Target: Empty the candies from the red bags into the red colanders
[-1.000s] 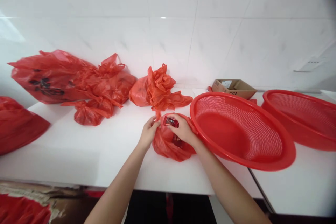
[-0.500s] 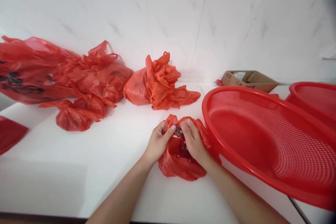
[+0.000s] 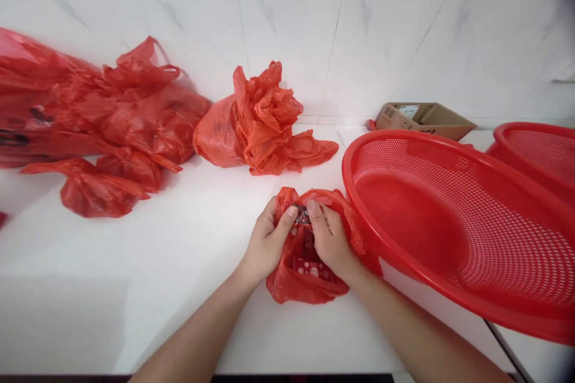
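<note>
One white marble-patterned tile wall (image 3: pixel 287 18) across the far side, with one white tabletop (image 3: pixel 188 287) spread nearer, below. To the right, on the tabletop, one large red perforated plastic basket (image 3: pixel 516 239), with a second red basket (image 3: pixel 543 149) partly visible, farther right. At far left, one bulky red plastic bag with black printing (image 3: pixel 27 102), cut off by the view's edge, and against its right side one red bag with looped handles (image 3: pixel 157 108). At far centre, one crumpled red bag with a bunched top (image 3: pixel 269 125). At near centre, one gaping red plastic bag (image 3: pixel 305 294); cannot tell whether touching the large basket or just beside. At left, before the bulky bags, one small tied red bag (image 3: pixel 103 194). At far right, behind the large basket, one topless cardboard box (image 3: pixel 449 130).

Over the bag's mouth, left hand (image 3: pixel 267 239) and right hand (image 3: pixel 332 245), close together, thumbs uppermost, fingers curled and largely hidden. Inside the mouth, nearer, one white-dotted red packet (image 3: pixel 312 269), showing more plainly than half a second ago.

Smallest, one small dark printed packet (image 3: pixel 302 215), pinched at both ends at the mouth's far side. Differs from a second ago: now a two-handed pinch, not the right hand's alone. Seems to mean both hands committed to the packet; cannot tell whether also gripping bag film.
</note>
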Demonstrator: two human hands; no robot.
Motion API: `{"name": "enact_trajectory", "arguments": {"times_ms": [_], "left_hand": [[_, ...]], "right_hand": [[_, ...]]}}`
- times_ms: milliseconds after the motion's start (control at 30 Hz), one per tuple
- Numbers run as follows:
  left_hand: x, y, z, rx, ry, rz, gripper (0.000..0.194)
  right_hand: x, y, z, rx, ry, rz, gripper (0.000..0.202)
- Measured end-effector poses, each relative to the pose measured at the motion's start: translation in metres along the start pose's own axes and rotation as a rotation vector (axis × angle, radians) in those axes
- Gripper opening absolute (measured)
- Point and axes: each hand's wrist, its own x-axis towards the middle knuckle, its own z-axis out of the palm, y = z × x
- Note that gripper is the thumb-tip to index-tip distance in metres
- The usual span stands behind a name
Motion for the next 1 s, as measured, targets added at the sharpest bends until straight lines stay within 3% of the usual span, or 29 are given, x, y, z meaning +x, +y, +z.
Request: {"name": "enact_trajectory", "arguments": {"times_ms": [200,567,800,1000], "left_hand": [[0.0001,-0.0031,0.0008,0.001,-0.027,-0.015,0.029],[-0.0025,-0.0054,0.0006,-0.024,-0.017,-0.022,0.029],[-0.0022,-0.0041,0.0041,-0.054,0.013,0.005,0.028],[-0.0012,-0.0046,0.0032,0.112,0.108,0.073,0.026]], "right_hand": [[0.002,-0.0023,-0.0016,-0.099,0.01,-0.095,0.037],[0.0025,-0.0031,-0.0028,-0.134,-0.001,-0.108,0.038],[0.0008,-0.0083,-0.0003,0.072,0.017,0.033,0.044],[0.0,-0.0055,0.0039,0.179,-0.048,0.07,0.033]]}}
